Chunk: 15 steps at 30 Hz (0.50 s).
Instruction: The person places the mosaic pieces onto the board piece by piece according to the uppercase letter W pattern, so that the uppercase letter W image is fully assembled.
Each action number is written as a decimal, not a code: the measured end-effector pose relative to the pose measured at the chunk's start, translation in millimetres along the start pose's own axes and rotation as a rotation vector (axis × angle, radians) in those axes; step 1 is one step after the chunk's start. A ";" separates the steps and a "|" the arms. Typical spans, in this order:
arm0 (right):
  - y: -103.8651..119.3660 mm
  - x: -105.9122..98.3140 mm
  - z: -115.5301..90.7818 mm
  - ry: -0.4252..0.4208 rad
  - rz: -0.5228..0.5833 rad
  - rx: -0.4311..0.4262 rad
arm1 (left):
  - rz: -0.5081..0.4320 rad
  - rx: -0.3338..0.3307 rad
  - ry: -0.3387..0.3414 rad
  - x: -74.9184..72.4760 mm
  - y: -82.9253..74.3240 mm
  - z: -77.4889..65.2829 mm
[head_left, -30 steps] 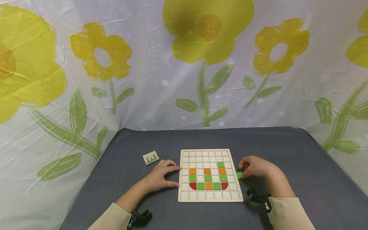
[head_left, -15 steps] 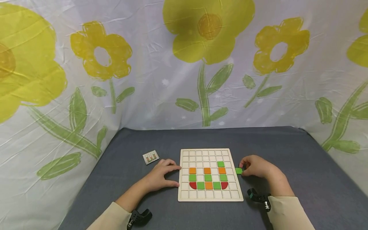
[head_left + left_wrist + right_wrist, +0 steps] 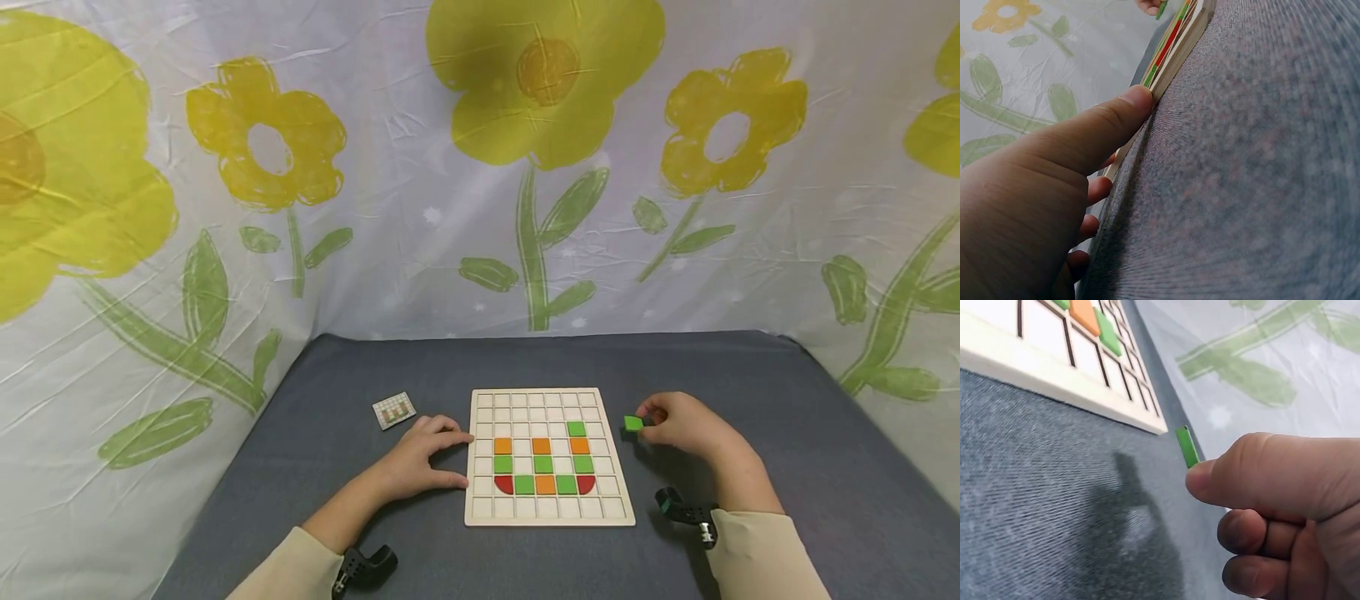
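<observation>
A wooden grid board (image 3: pixel 480 510) lies on the dark cloth, with orange, green and red tiles in several of its squares. My left hand (image 3: pixel 420 457) rests at its left side, thumb and index finger spread and touching the edge. Seen from the left wrist, the thumb (image 3: pixel 1107 125) presses against the board's side (image 3: pixel 1179 62). Off the right side, my right hand (image 3: pixel 686 427) pinches a green square tile (image 3: pixel 633 423) between thumb and fingertips. The right wrist view shows this tile edge-on (image 3: pixel 1187 447), above the cloth and apart from the board, its shadow falling below.
A small pattern card (image 3: pixel 393 410) lies beyond the left hand, beside the board's upper left. Dark grey cloth (image 3: pixel 555 567) covers the table. Behind it hangs a pale curtain (image 3: pixel 405 275) printed with yellow flowers. A black strap device (image 3: pixel 686 508) is on the right wrist.
The right hand, pinching the green tile, has moved away from me and slightly right, and the tile now hangs farther from the board's edge. My left hand and the board stay put.
</observation>
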State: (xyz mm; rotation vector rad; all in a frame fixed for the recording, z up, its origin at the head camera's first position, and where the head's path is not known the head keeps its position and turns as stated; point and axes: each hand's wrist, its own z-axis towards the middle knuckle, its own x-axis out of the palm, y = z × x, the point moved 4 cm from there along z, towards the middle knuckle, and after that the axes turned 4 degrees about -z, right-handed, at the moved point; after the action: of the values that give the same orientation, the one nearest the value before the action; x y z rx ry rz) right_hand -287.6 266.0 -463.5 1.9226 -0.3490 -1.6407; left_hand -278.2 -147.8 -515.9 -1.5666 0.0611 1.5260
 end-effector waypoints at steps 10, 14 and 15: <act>38.1 -6.6 2.0 -0.040 -0.004 -0.042 | 0.008 0.029 -0.013 -0.2 -0.5 -0.7; 55.1 -2.6 8.6 -0.023 0.009 -0.068 | 0.002 0.022 -0.005 0.3 -0.4 -0.4; 59.2 -1.0 10.9 -0.014 0.010 -0.076 | -0.001 0.016 0.000 0.3 -0.4 -0.6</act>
State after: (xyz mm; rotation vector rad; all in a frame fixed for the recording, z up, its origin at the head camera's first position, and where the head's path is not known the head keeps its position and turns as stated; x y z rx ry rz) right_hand -288.4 216.6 -429.2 1.8511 -0.2966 -1.6385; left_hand -277.5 -147.8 -516.0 -1.5543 0.0725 1.5215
